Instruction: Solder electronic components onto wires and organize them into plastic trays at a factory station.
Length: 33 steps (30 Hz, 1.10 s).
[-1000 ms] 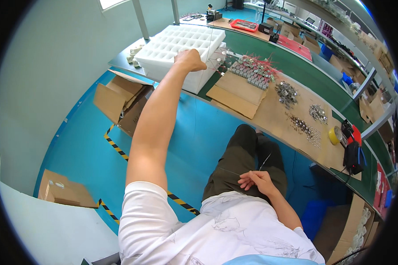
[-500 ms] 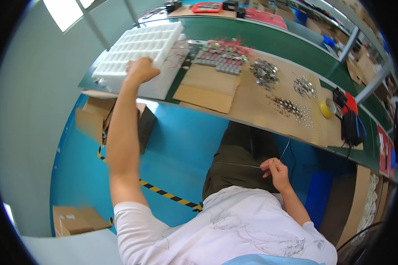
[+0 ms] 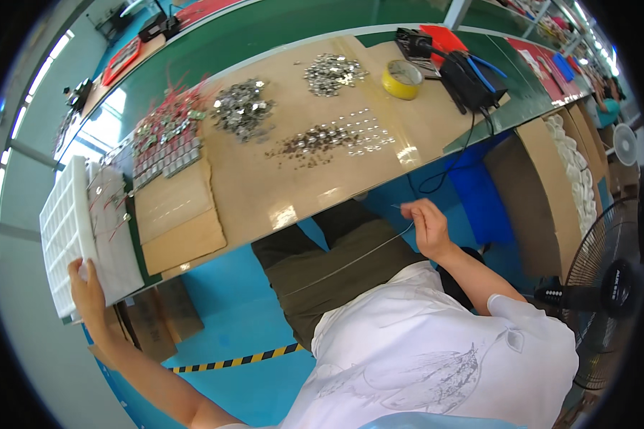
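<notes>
My left hand (image 3: 87,294) is at the near end of a white divided tray (image 3: 64,222), its bent fingers on the rim and edge compartments. The fingers partly hide what lies under them. The tray tops a pale stack (image 3: 114,247) at the bench's left end; thin red-wired parts (image 3: 107,193) lie on that stack. Over my lap, my right hand (image 3: 428,227) is closed in a pinch on a thin pale wire (image 3: 350,262). The wire trails leftward across my dark trousers, and a short end sticks out beyond the fingertips.
On the brown bench top (image 3: 243,179) lie red-wired grey blocks (image 3: 168,154), metal-piece piles (image 3: 242,107) (image 3: 333,74), and small scattered parts (image 3: 325,143). Yellow tape (image 3: 402,79) and a black corded device (image 3: 472,82) stand right. A fan (image 3: 608,286) and cartons flank me.
The view has swung rightward, so the bench appears turned. My left hand has shifted from the middle of the tray to its near end. My right hand still pinches the wire.
</notes>
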### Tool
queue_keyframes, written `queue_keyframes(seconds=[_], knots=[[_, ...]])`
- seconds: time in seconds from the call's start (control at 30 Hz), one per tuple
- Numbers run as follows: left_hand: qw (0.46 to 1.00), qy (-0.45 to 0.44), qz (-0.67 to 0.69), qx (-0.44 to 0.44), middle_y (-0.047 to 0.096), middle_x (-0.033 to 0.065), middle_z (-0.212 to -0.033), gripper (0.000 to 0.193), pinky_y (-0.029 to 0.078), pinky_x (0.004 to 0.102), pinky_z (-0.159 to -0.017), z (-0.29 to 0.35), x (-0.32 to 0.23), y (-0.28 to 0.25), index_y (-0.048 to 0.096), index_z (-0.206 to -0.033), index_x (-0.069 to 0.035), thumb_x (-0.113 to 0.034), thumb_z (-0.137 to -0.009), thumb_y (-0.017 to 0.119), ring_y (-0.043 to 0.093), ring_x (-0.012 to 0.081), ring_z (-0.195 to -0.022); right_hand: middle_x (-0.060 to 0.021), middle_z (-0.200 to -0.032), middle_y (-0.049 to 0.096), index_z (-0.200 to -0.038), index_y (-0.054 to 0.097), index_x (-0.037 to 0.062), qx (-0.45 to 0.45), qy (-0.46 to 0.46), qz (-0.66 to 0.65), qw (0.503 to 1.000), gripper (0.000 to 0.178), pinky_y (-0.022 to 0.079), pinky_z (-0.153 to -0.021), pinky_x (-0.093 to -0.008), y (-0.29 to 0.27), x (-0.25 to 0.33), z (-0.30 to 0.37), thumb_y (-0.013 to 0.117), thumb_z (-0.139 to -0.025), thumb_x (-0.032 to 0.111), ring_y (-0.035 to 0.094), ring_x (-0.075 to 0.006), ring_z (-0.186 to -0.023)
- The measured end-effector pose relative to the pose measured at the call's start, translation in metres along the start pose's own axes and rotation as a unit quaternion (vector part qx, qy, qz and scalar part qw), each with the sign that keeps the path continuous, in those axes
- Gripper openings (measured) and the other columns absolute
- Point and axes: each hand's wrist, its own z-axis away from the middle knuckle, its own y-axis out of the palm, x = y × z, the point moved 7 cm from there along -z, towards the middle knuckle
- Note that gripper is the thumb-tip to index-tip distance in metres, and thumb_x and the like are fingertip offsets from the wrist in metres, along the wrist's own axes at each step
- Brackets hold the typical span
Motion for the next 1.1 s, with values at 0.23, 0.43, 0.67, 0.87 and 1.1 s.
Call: queue_keyframes(seconds=[0.23,0.43,0.67,0.87,1.1], knots=[[1.000,-0.011,0.016,-0.010,0.065,0.0271,-0.133,0.045,0.045,0.0463,-0.107,0.002,0.004,0.005,0.057,-0.135,-0.001,-0.037,-0.109,0.055,0.060,0.0426,-0.128,0.0037,-0.071,0.050,-0.130,0.066,-0.0015,-0.205,0.116,-0.311,0.921,0.033,0.034,-0.046,-0.0208,-0.070,-0.001,-0.097,0.049,-0.114,0.021,0.043,-0.0026,-0.055],[0.997,-0.014,0.078,-0.003,0.066,0.0286,-0.129,0.045,0.047,0.0462,-0.105,0.004,0.000,0.010,0.056,-0.134,0.000,-0.038,-0.112,0.049,0.062,0.0445,-0.122,0.0029,-0.077,0.064,-0.106,0.078,-0.0027,-0.058,0.060,-0.122,0.989,0.028,0.042,-0.058,-0.0220,-0.089,0.016,-0.147,0.060,-0.109,0.018,0.055,-0.0035,-0.067],[0.997,-0.017,0.059,-0.038,0.066,0.0296,-0.127,0.044,0.047,0.0481,-0.103,0.006,-0.008,0.013,0.055,-0.134,0.000,-0.037,-0.112,0.048,0.062,0.0471,-0.119,-0.0177,-0.088,0.076,-0.101,0.082,0.0084,-0.340,-0.044,0.319,0.884,0.022,0.056,-0.071,-0.0387,-0.230,-0.001,-0.188,0.074,-0.095,0.027,0.074,-0.0316,-0.076],[0.998,-0.041,0.046,-0.025,0.067,0.0318,-0.121,0.041,0.048,0.0500,-0.099,0.012,0.006,0.005,0.056,-0.131,0.000,-0.035,-0.110,0.049,0.063,0.0486,-0.114,-0.0186,-0.091,0.075,-0.097,0.083,0.0114,-0.215,0.076,0.309,0.924,0.034,0.057,-0.078,-0.0440,-0.229,-0.071,-0.241,0.072,-0.092,0.043,0.073,-0.0392,-0.085],[0.998,-0.023,0.044,-0.045,0.070,0.0338,-0.115,0.046,0.052,0.0548,-0.098,0.018,-0.066,-0.008,0.062,-0.123,0.006,-0.035,-0.104,0.054,0.066,0.0501,-0.112,-0.0203,-0.099,0.076,-0.106,0.081,0.0063,-0.065,0.009,0.406,0.911,0.039,0.055,-0.084,-0.0437,-0.253,-0.098,-0.257,0.070,-0.097,0.043,0.074,-0.0375,-0.094]])
